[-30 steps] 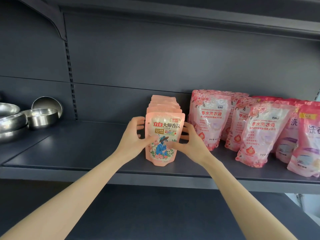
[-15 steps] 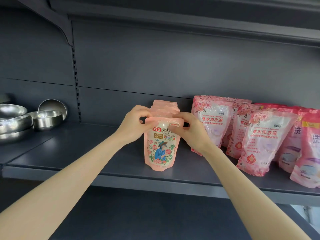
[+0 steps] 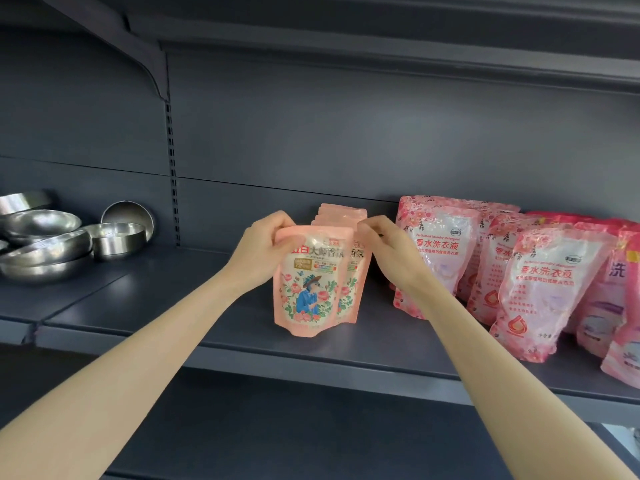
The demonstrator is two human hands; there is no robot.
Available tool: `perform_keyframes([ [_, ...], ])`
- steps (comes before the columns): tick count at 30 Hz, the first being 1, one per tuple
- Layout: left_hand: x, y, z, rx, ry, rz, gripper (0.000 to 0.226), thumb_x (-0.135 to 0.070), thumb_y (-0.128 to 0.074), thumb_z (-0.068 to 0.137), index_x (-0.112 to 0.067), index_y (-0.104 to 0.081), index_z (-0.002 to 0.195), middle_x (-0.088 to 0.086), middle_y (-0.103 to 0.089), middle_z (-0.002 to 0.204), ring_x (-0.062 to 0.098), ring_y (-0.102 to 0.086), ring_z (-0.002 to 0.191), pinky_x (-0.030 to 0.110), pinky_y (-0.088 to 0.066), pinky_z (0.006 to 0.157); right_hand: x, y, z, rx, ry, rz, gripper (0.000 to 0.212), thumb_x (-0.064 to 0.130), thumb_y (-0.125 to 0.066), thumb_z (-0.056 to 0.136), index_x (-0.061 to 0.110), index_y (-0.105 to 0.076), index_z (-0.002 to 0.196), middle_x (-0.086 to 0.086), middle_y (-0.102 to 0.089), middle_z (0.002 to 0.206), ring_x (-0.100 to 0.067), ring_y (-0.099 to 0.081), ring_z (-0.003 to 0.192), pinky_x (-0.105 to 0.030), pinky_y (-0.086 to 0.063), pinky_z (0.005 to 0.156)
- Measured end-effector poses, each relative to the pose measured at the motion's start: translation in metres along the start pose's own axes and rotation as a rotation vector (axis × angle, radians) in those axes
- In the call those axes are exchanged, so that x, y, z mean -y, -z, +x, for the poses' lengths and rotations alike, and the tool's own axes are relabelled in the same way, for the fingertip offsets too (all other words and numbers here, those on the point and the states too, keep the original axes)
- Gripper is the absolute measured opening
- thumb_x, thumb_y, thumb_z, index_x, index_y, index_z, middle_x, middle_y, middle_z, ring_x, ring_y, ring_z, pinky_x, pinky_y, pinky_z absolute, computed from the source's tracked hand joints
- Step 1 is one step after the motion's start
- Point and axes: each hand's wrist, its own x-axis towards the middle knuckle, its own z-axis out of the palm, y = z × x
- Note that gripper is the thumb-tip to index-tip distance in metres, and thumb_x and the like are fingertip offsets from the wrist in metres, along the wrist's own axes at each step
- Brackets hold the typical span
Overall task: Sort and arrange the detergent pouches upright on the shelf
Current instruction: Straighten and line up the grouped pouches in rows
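Note:
A row of small salmon-pink pouches stands upright one behind another on the dark grey shelf (image 3: 173, 306). My left hand (image 3: 263, 251) grips the top left corner of the front pouch (image 3: 308, 289), which has come away to the left of the row. My right hand (image 3: 384, 244) pinches the top of the second pouch (image 3: 353, 289) just behind it. Further pouches (image 3: 341, 213) show only their top edges behind my hands. To the right stand larger pink floral detergent pouches (image 3: 440, 258), some leaning.
Several stainless steel bowls (image 3: 69, 244) are stacked on the shelf's left section. The shelf's back panel (image 3: 346, 133) rises behind everything and an upper shelf (image 3: 381, 36) overhangs. A lower shelf (image 3: 311, 427) lies beneath my forearms.
Both hands rose from the front pouch's lower face to its top edge. The front pouch has since shifted left, baring the pouch behind, which my right hand now pinches.

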Motion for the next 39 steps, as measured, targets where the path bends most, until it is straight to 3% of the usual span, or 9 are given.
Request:
perform_keyframes([
  [5,0.015,0.036,0.001,-0.058,0.079,-0.017,0.012,-0.014,-0.059,0.09,-0.009,-0.052,0.083,0.0,-0.065,0.084,0.008,-0.063,0.076,0.018,-0.043,0.059,0.004,-0.012,0.025,0.125,-0.072,-0.277,0.043,0.024,-0.07,0.084,0.009,-0.059,0.123,-0.004,-0.06,0.122,-0.02,-0.054,0.114,-0.026,-0.043,0.087],
  [9,0.037,0.055,0.009,-0.133,0.123,-0.006,0.012,-0.014,-0.058,0.09,-0.009,-0.051,0.082,0.004,-0.064,0.083,0.014,-0.063,0.077,0.023,-0.044,0.06,0.022,-0.025,0.034,0.101,-0.011,-0.273,0.007,0.009,-0.066,0.084,0.003,-0.07,0.087,-0.008,-0.07,0.095,-0.023,-0.064,0.088,-0.025,-0.049,0.065],
  [12,0.055,0.07,0.027,-0.194,0.139,0.024,0.01,-0.014,-0.059,0.09,-0.007,-0.052,0.086,0.003,-0.061,0.083,0.015,-0.06,0.077,0.025,-0.044,0.061,0.037,-0.031,0.047,0.1,0.017,-0.28,0.009,0.009,-0.067,0.082,0.001,-0.072,0.084,-0.01,-0.071,0.088,-0.028,-0.067,0.085,-0.037,-0.054,0.074],
  [15,0.074,0.08,0.054,-0.181,0.131,0.049,0.011,-0.016,-0.06,0.089,-0.015,-0.052,0.081,0.005,-0.064,0.088,0.018,-0.062,0.081,0.03,-0.048,0.065,0.043,-0.041,0.063,0.137,0.024,-0.371,0.003,0.016,-0.073,0.077,0.015,-0.073,0.08,0.001,-0.072,0.085,-0.02,-0.066,0.085,-0.041,-0.053,0.086],
  [17,0.087,0.082,0.075,-0.132,0.117,0.057,0.011,-0.015,-0.06,0.09,-0.015,-0.052,0.082,0.006,-0.064,0.092,0.019,-0.063,0.084,0.027,-0.048,0.063,0.044,-0.051,0.071,0.144,-0.009,-0.405,0.011,0.025,-0.076,0.071,0.033,-0.069,0.067,0.008,-0.071,0.08,-0.018,-0.066,0.084,-0.043,-0.053,0.085],
  [20,0.106,0.082,0.108,-0.035,0.1,0.034,0.007,-0.012,-0.06,0.089,-0.01,-0.054,0.092,0.007,-0.064,0.097,0.019,-0.063,0.088,0.024,-0.046,0.062,0.048,-0.065,0.082,0.148,-0.034,-0.458,0.015,0.032,-0.074,0.065,0.041,-0.065,0.056,0.012,-0.069,0.071,-0.016,-0.067,0.075,-0.043,-0.056,0.078],
  [27,0.136,0.075,0.178,0.268,0.065,0.075,0.005,-0.011,-0.064,0.086,-0.012,-0.067,0.09,0.005,-0.068,0.096,0.021,-0.065,0.094,0.039,-0.052,0.084,0.07,-0.084,0.118,0.15,-0.001,-0.535,0.006,0.011,-0.075,0.074,0.016,-0.072,0.076,0.014,-0.062,0.065,-0.003,-0.058,0.065,-0.017,-0.048,0.062],
  [31,0.147,0.063,0.21,0.358,0.052,0.07,0.001,-0.013,-0.069,0.082,-0.013,-0.069,0.081,0.009,-0.072,0.089,0.021,-0.067,0.086,0.033,-0.053,0.073,0.067,-0.095,0.142,0.172,-0.01,-0.623,0.009,0.012,-0.075,0.073,0.019,-0.069,0.073,0.014,-0.06,0.065,-0.003,-0.055,0.063,-0.006,-0.04,0.053],
  [39,0.17,0.028,0.252,0.467,0.054,0.021,0.007,-0.011,-0.064,0.088,-0.009,-0.07,0.085,0.011,-0.071,0.089,0.02,-0.067,0.081,0.031,-0.059,0.068,0.048,-0.106,0.179,0.236,-0.08,-0.679,0.012,0.01,-0.076,0.073,0.016,-0.072,0.082,0.02,-0.056,0.063,0.001,-0.053,0.059,-0.004,-0.039,0.052],
])
